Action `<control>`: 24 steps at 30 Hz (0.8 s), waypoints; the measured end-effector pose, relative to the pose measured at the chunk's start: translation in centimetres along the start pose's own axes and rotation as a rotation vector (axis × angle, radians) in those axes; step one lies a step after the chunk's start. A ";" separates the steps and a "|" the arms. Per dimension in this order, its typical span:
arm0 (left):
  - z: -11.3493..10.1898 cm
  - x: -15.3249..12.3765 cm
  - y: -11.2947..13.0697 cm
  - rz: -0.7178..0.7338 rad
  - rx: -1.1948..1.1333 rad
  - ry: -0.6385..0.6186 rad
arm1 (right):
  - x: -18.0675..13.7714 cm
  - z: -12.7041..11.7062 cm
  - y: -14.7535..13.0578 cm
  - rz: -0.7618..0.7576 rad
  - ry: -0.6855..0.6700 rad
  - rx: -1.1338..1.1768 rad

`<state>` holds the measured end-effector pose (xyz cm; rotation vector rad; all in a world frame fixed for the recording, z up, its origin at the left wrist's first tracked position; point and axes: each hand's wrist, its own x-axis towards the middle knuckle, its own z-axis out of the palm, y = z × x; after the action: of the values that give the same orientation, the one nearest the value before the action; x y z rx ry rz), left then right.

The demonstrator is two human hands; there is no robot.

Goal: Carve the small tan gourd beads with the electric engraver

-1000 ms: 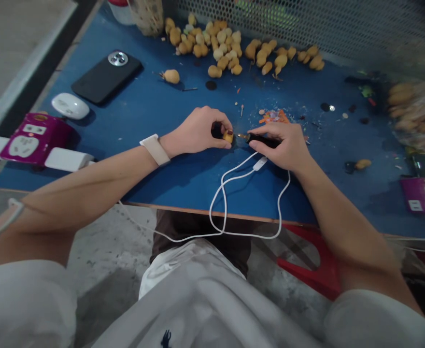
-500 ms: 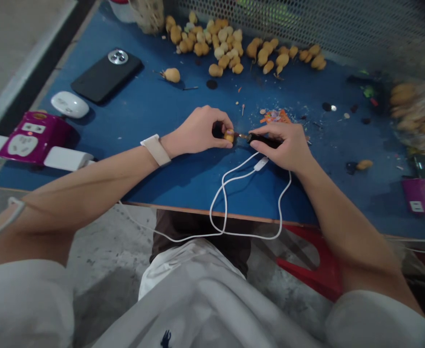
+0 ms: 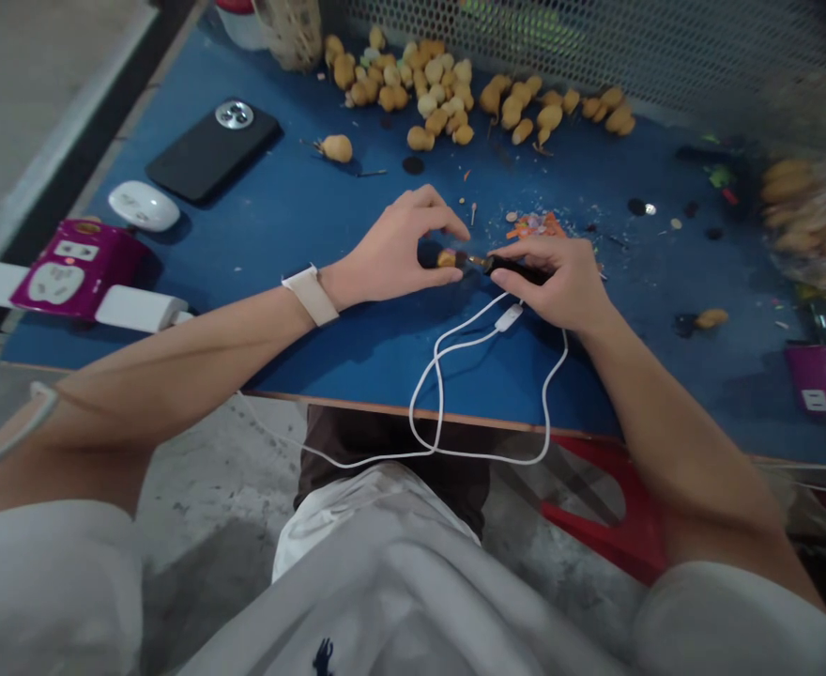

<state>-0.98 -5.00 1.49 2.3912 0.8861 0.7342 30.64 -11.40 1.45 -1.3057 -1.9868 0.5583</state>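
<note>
My left hand is open over the blue table, index finger and thumb spread apart. Between them is a small yellow-orange piece, blurred, looking like a bit of gourd. Whether my thumb touches it I cannot tell. Wrapped in my right hand is a slim black corded hand tool, its thin metal tip pointing left at the piece. A white cable with a small inline switch loops below the hands. Orange and purple scraps lie just beyond my right hand.
Many small gourds are heaped along the mesh panel. A single gourd, a black phone, a white case and a purple power strip stand on the left. A bagged pile sits at right.
My left index finger has lifted away from the thumb, letting the small yellow-orange piece show between them. The right hand keeps its hold on the tool. The view has shifted slightly.
</note>
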 end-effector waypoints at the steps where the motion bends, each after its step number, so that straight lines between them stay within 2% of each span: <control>1: 0.0 0.1 0.2 0.021 0.007 0.004 | 0.0 0.0 0.0 0.000 0.005 0.000; 8: 0.3 0.4 1.3 0.098 0.121 0.009 | 0.0 0.1 0.2 0.009 0.010 0.015; 24: -0.1 0.5 1.3 0.079 0.118 0.032 | -0.2 0.2 0.6 0.026 0.042 -0.008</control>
<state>-0.17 -5.53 2.45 2.5376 0.8749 0.7718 30.93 -11.31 0.81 -1.3384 -1.9423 0.5316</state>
